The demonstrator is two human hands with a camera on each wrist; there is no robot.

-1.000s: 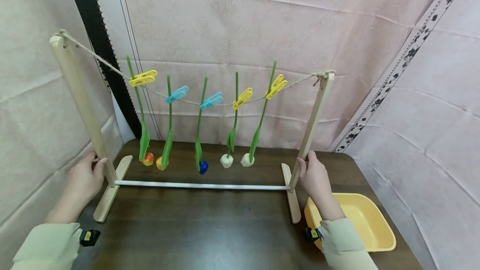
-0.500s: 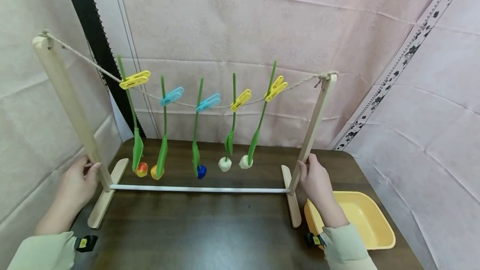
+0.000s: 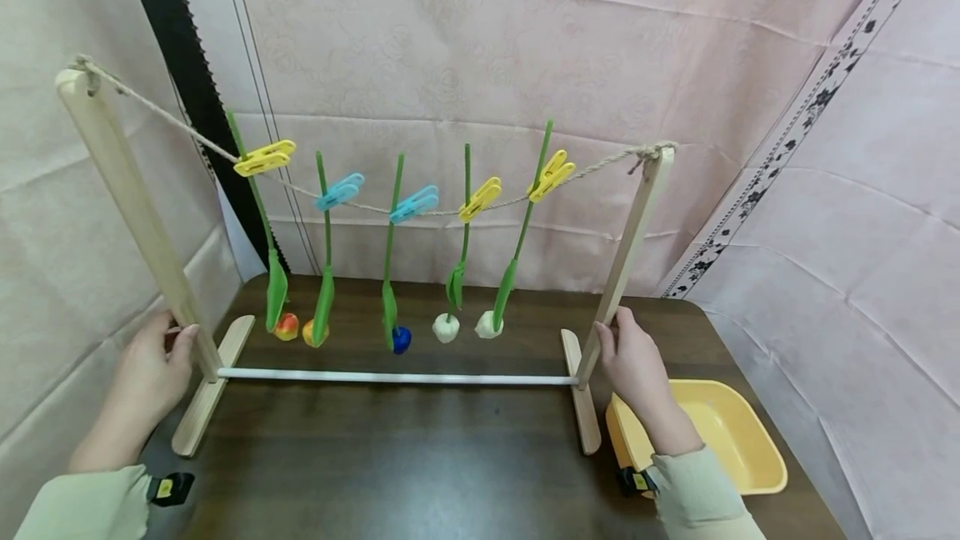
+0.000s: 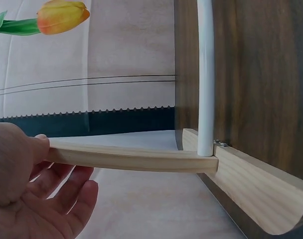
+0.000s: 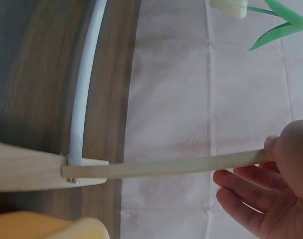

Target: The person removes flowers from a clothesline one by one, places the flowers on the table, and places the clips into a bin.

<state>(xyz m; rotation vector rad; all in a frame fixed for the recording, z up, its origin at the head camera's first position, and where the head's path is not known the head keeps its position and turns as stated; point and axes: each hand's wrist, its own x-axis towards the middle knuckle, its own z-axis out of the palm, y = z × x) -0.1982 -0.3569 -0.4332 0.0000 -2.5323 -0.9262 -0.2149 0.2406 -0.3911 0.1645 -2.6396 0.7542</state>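
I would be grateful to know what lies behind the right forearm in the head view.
Part of the yellow basin, showing on both sides, with brown table around it. The stretch directly behind the right forearm and sleeve is covered, so anything there cannot be seen.

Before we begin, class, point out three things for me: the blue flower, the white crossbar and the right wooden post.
Blue flower point(image 3: 402, 340): head view, on its bloom.
White crossbar point(image 4: 206, 79): left wrist view, mid-way along its visible stretch.
Right wooden post point(image 3: 633, 227): head view, on its shaft.
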